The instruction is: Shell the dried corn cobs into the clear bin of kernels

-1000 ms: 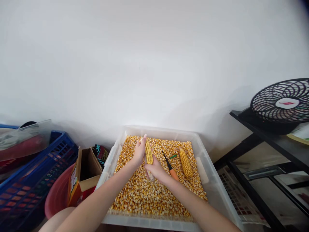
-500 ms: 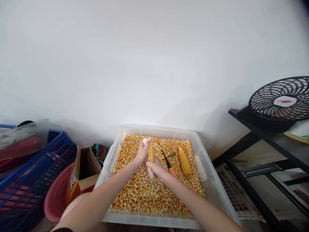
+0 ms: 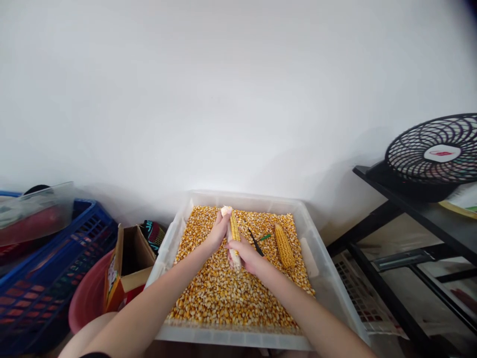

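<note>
A partly shelled corn cob (image 3: pixel 234 229) is held between my two hands, above a bed of loose corn kernels (image 3: pixel 231 303) in a translucent plastic bin (image 3: pixel 345 301). My left hand (image 3: pixel 219 229) is closed around its upper part, where the pale bare tip shows. Lower down, my right hand (image 3: pixel 246 253) grips the cob with the thumb across it. Rows of yellow kernels remain along one side; the bottom end is bare. Right of my hands, a dark pointed tool (image 3: pixel 256 244) lies on the kernels, its handle hidden by my right hand. A full ear of corn (image 3: pixel 284 247) rests farther right.
To the left are an open cardboard box (image 3: pixel 134 258), a pink basin (image 3: pixel 87 293) and a blue plastic basket (image 3: pixel 55 268). At right, a black fan (image 3: pixel 439 151) sits on a dark metal rack (image 3: pixel 395 288). A white wall (image 3: pixel 231 99) stands behind the bin.
The cob and both hands have shifted slightly right and up. My right hand now covers the tool's orange handle, which showed before.
</note>
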`<action>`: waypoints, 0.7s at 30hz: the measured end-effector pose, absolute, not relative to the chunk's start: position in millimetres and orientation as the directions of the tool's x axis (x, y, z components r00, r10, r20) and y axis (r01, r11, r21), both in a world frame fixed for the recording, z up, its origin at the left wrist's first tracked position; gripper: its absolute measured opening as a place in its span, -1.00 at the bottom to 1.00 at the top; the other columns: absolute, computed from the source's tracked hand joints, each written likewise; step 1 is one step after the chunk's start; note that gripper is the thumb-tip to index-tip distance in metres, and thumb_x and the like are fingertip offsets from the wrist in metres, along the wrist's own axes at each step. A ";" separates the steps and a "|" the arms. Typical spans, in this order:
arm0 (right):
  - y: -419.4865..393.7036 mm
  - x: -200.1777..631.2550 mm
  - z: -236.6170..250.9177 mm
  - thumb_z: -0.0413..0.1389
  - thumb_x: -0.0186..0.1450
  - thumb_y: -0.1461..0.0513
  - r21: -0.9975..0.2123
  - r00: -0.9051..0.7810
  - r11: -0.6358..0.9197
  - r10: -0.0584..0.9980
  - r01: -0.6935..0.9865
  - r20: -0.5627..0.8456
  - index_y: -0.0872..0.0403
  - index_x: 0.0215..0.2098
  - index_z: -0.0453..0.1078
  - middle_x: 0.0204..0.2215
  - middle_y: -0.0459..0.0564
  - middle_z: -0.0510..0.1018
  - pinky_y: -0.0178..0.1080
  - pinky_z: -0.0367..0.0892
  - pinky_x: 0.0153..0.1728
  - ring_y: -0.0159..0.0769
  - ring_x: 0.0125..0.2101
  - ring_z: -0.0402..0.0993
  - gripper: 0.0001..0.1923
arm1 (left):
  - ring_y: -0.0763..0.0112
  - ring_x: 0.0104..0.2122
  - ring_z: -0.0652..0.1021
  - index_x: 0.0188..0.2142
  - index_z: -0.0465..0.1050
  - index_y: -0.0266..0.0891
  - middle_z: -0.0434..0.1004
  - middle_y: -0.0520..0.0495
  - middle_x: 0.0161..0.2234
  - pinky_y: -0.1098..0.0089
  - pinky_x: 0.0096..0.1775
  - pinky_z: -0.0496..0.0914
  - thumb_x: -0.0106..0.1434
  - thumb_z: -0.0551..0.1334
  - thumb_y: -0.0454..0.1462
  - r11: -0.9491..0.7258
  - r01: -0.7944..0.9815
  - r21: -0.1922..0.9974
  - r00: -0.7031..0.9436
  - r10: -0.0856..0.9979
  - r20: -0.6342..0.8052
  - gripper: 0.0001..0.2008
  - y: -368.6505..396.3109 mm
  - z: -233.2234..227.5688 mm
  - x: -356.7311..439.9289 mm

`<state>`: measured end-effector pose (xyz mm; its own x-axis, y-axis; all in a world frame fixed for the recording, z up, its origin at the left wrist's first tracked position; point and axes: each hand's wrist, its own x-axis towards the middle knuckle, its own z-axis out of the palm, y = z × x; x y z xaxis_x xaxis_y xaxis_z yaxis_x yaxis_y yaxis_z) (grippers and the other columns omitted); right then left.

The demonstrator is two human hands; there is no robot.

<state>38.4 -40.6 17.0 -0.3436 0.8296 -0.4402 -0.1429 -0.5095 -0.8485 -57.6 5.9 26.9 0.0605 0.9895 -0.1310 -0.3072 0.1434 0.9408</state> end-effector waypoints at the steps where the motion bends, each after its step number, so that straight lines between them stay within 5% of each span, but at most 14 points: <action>1: -40.5 37.8 17.3 0.04 -0.06 0.24 -0.870 -0.300 -0.480 0.850 -0.109 -0.432 0.05 -0.35 0.12 -0.80 -0.27 0.25 -0.38 0.13 -0.73 -0.44 -0.77 0.17 -0.72 | 0.42 -0.41 0.45 -0.18 0.19 -0.17 0.36 0.00 -0.38 0.42 -0.34 0.35 0.09 0.17 -0.04 0.157 -0.322 0.934 0.071 0.987 -0.142 -0.63 5.5 27.9 -56.8; 16: -38.2 45.7 7.4 0.11 -0.12 0.21 -0.833 -0.451 -0.507 0.811 -0.221 -0.374 0.06 -0.50 0.11 -0.82 -0.25 0.25 -0.38 0.06 -0.78 -0.46 -0.81 0.12 -0.74 | 0.38 -0.22 0.38 -0.17 0.14 -0.24 0.33 -0.05 -0.26 0.45 -0.19 0.30 0.11 0.14 -0.09 0.041 -0.028 0.999 0.072 0.997 -0.039 -0.63 -3.1 46.6 -64.0; 21: -38.8 50.7 11.6 -0.01 -0.03 0.09 -0.776 -0.640 -0.570 0.708 -0.269 -0.299 0.06 -0.65 0.07 -0.85 -0.20 0.17 -0.38 0.00 -0.78 -0.50 -0.82 0.08 -0.76 | 0.37 -0.26 0.39 -0.09 0.14 -0.23 0.35 -0.04 -0.28 0.44 -0.24 0.30 0.12 0.10 -0.08 0.073 -0.059 0.996 0.105 0.992 -0.067 -0.59 3.8 37.7 -66.3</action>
<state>50.7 -38.8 11.6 -0.6396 0.7082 -0.2990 -0.2687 -0.5703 -0.7762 -66.3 3.8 37.7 0.1051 0.9922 -0.0669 -0.0588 0.0734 0.9956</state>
